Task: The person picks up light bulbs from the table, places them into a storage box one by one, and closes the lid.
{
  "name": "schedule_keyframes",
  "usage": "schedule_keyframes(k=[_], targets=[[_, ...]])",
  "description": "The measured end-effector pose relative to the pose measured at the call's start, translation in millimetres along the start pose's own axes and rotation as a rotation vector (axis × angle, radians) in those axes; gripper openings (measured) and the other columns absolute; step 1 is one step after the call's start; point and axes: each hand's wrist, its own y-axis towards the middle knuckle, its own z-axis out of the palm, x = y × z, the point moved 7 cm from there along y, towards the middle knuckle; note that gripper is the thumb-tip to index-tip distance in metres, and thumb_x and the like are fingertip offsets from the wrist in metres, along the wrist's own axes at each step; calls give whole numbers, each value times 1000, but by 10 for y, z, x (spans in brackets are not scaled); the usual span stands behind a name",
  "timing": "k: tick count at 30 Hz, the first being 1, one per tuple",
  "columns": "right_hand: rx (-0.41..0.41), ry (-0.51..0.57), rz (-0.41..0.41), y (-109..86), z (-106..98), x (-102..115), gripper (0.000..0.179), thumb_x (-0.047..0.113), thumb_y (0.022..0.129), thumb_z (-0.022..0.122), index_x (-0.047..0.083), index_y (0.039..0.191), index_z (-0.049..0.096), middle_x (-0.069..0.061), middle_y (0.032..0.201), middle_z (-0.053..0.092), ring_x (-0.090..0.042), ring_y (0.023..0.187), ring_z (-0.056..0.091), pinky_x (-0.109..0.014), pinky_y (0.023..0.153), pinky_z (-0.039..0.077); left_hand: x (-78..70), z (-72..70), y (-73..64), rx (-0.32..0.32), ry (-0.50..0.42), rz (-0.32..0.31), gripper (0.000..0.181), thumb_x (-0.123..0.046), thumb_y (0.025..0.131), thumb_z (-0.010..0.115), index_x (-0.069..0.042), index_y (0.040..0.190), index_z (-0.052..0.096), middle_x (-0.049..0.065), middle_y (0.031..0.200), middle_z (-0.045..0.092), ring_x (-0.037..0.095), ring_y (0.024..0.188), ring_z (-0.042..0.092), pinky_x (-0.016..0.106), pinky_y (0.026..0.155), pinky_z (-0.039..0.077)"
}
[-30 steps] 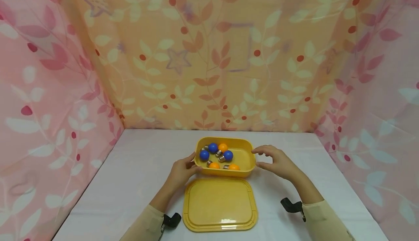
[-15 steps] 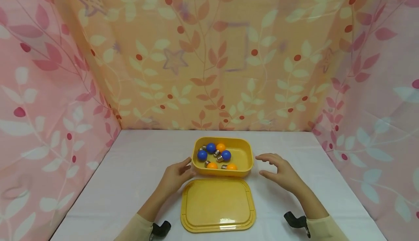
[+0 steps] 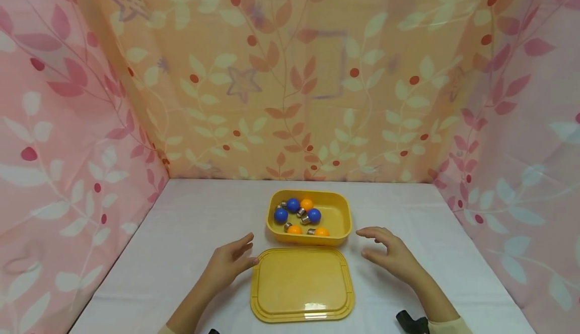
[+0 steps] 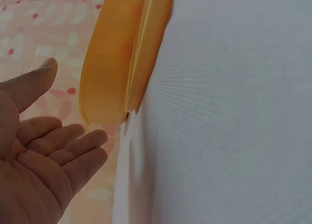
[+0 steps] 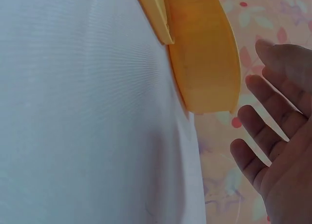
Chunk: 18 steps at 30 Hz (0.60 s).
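Observation:
A yellow plastic box [image 3: 335,216] stands without its lid towards the back of the table. Inside it lie several small light bulbs, some blue [image 3: 314,216] and some orange [image 3: 321,231], with silver screw bases, mostly in its left half. In front of the box the flat yellow lid [image 3: 302,284] rests on the cloth. My left hand [image 3: 226,266] hovers by the lid's upper left corner, fingers spread, holding nothing. To the right of the box and lid, my right hand [image 3: 391,253] hangs with relaxed fingers and holds nothing. Both wrist views show the hands apart from the box.
A white cloth [image 3: 149,273] covers the table. Behind it hangs a yellow leaf-patterned curtain [image 3: 290,72], with pink floral curtains on the left [image 3: 68,147] and right [image 3: 521,147] sides. A black wrist mount [image 3: 411,322] shows at the right sleeve.
Both hands have let go of the box's ends and drawn back towards the person, the left one moving down beside the lid. The box, bulbs and lid stay in place.

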Motion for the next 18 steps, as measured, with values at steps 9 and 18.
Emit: schedule_keyframes(k=[9, 18], targets=[[84, 58, -33, -91, 188, -174, 52, 18, 83, 87, 19, 133, 69, 10, 134, 65, -11, 126, 57, -22, 105, 48, 176, 48, -83, 102, 28, 43, 77, -39, 82, 86, -17, 149, 55, -3, 151, 55, 27, 142, 50, 50, 116, 39], [234, 76, -47, -135, 338, -225, 66, 32, 81, 88, 17, 141, 63, 5, 142, 62, -20, 134, 54, -21, 113, 40, 248, 89, -81, 238, 210, 119, 98, -51, 71, 89, -21, 155, 48, 13, 161, 41, 37, 149, 38, 61, 120, 29]])
